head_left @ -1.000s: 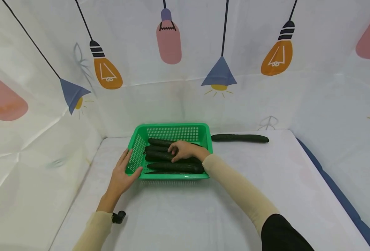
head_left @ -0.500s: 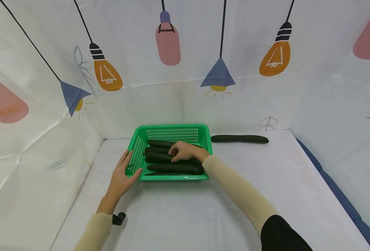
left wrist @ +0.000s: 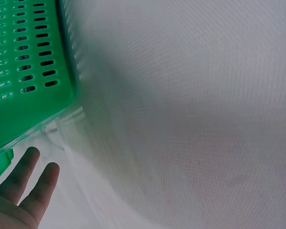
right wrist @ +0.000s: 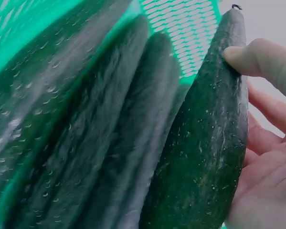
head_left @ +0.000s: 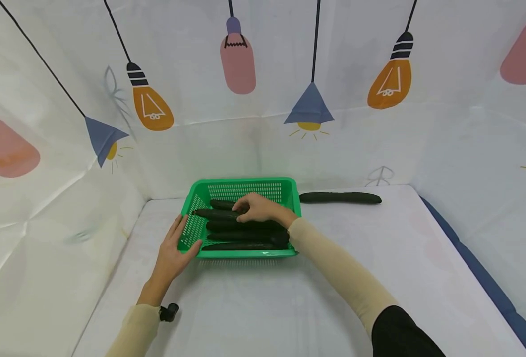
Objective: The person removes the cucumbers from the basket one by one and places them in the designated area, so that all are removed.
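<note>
A green slotted plastic basket (head_left: 249, 254) with several dark green cucumbers (head_left: 245, 237) in it stands on the white table. My right hand (head_left: 260, 208) reaches over its right side and grips one cucumber (right wrist: 205, 129) between thumb and fingers. In the head view this cucumber lies above the others, its left end near the basket's left wall. My left hand (head_left: 173, 250) rests against the basket's left front corner with fingers spread. The left wrist view shows two of its fingers (left wrist: 43, 188) extended beside the basket's wall (left wrist: 33, 100).
One more cucumber (head_left: 340, 198) lies on the table (head_left: 343, 233), right of the basket by the back wall. Printed white sheeting (head_left: 263, 144) encloses the table at back and sides. A small black device (head_left: 169, 312) sits at the left wrist.
My right hand has lifted a cucumber and shifted it slightly back and left. The cucumbers near the basket's front have settled a little. My left hand stays put.
</note>
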Demonstrator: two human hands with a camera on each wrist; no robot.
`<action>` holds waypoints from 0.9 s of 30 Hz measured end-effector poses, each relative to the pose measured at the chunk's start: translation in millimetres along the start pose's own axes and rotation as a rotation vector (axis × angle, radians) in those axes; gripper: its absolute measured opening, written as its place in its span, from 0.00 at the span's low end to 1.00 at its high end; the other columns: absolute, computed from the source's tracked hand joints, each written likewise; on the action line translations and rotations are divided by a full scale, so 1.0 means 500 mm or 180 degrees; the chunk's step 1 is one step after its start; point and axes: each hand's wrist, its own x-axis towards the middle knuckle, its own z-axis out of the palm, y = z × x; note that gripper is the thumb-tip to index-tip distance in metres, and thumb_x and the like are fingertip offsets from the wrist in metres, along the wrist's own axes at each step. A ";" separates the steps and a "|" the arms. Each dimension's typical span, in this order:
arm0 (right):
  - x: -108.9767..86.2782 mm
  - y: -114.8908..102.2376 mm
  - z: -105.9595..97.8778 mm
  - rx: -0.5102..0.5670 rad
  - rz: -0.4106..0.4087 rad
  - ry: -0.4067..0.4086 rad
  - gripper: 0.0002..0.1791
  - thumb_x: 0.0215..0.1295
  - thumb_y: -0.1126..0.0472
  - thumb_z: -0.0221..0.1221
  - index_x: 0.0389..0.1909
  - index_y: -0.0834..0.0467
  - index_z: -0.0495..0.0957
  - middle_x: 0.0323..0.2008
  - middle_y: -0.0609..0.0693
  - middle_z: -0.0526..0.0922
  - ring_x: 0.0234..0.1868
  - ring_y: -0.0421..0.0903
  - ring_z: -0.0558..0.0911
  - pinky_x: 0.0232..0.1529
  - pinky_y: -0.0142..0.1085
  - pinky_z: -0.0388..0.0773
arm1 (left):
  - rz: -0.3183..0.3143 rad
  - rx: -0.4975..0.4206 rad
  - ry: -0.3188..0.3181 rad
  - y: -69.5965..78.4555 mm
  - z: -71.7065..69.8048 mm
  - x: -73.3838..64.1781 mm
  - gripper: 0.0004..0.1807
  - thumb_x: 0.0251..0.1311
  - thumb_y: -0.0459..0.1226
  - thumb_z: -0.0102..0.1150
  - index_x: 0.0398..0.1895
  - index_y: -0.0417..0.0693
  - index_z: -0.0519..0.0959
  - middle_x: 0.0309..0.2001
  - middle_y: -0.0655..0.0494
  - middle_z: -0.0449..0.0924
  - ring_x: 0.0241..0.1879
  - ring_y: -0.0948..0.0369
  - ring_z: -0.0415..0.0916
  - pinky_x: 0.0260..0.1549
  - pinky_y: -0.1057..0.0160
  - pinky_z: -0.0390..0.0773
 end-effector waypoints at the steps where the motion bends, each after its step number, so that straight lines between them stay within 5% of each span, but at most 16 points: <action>1: 0.001 -0.008 -0.004 -0.0007 -0.0025 0.0014 0.20 0.68 0.59 0.66 0.59 0.58 0.83 0.58 0.52 0.85 0.58 0.47 0.82 0.59 0.39 0.80 | 0.0000 -0.0002 -0.0002 0.000 0.000 0.000 0.47 0.62 0.47 0.69 0.82 0.51 0.58 0.82 0.46 0.53 0.79 0.39 0.53 0.65 0.25 0.62; 10: -0.011 -0.049 -0.034 -0.0137 -0.0026 -0.0069 0.19 0.67 0.59 0.68 0.58 0.57 0.84 0.57 0.51 0.86 0.52 0.44 0.84 0.51 0.35 0.83 | -0.0005 0.0011 -0.0005 0.000 0.000 0.000 0.47 0.62 0.48 0.69 0.82 0.51 0.58 0.82 0.47 0.53 0.79 0.39 0.53 0.65 0.26 0.62; 17: -0.036 -0.066 -0.077 -0.0450 -0.0035 -0.0060 0.19 0.68 0.59 0.67 0.59 0.55 0.84 0.58 0.50 0.85 0.56 0.47 0.83 0.55 0.38 0.82 | -0.0001 -0.0020 0.0003 0.001 0.000 -0.002 0.48 0.62 0.47 0.70 0.82 0.51 0.58 0.82 0.47 0.52 0.79 0.39 0.53 0.66 0.26 0.62; 27: -0.094 -0.043 -0.152 -0.0473 0.0114 0.0179 0.18 0.68 0.59 0.65 0.58 0.54 0.85 0.60 0.51 0.84 0.55 0.48 0.83 0.54 0.43 0.82 | -0.0050 0.0030 -0.0019 0.005 0.001 -0.002 0.48 0.62 0.48 0.69 0.82 0.50 0.58 0.82 0.43 0.52 0.79 0.37 0.52 0.66 0.26 0.62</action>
